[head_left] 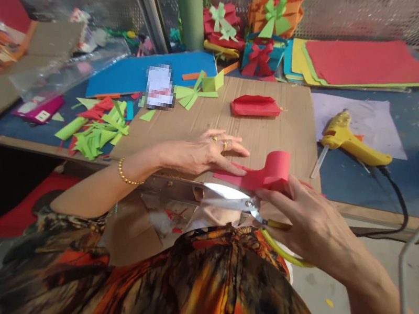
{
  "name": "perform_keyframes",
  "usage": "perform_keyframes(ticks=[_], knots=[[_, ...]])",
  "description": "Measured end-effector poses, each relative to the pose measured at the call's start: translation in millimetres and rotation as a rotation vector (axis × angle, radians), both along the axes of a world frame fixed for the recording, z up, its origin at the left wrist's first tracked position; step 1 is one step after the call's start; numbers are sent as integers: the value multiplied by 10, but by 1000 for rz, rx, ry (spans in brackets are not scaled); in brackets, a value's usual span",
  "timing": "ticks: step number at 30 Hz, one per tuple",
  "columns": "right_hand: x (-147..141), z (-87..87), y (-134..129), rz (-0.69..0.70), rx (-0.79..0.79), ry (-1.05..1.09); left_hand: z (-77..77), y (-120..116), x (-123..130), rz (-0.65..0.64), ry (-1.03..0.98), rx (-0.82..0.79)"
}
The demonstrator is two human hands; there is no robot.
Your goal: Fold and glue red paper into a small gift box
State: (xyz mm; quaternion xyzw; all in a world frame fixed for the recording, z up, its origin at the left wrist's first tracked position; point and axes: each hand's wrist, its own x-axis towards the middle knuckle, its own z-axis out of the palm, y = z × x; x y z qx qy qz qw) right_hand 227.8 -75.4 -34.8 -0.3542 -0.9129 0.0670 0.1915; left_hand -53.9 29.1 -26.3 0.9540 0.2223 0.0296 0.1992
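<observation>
A strip of red paper [244, 177] lies at the front edge of the cardboard, its right end curled up into a loop. My left hand [212, 155] rests over the strip's left part, fingers stretched out and the index fingertip touching it. With yellow handles in its palm, a pair of scissors [232, 200] hangs from my right hand [314, 224]; the blades point left, below the table edge. The fingers of that same hand also touch the curled end of the strip. Farther back lies a folded red paper piece [256, 107].
A yellow glue gun [355, 140] with its cord lies right, on white paper [393, 127]. Green and red scraps [105, 127] are heaped left, near a phone [160, 85]. Behind stand a green bottle [190, 11], paper bags with bows [275, 16] and coloured sheets [367, 62].
</observation>
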Motion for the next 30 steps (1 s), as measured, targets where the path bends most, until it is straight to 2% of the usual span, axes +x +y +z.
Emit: perform_keyframes(ticks=[2,4,8,10,12,13,15,17,20,23,27,30], knots=[[43,54,-69,46,-21,-11,-5,-1,-11,-7,2,7],[131,115,-145,32,15,-11,-20,-8,-33,-20,-3,24],[381,271,-191,-121,89,138,-52,-44,-68,-29,-38,71],[495,361,-83,-238,209,225,-55,-75,-60,-39,-44,131],[579,443,153,-372,326,266,-49,-120,-27,-28,-80,198],[606,477,319,-457,336,274,-47,-146,-3,-22,-105,223],[620,529,729,-582,225,255,-56,-198,56,-5,-144,254],[579,563,1196,-705,22,176,-87,-241,117,16,-157,277],[447,582,1854,-724,-147,120,-155,-287,184,39,-154,333],[326,554,2328,-752,-189,98,-217,-333,209,48,-163,398],[325,480,2704,-772,-183,88,-271,-419,215,61,-235,503],[410,447,2906,-754,-110,106,-277,-473,233,76,-279,562]])
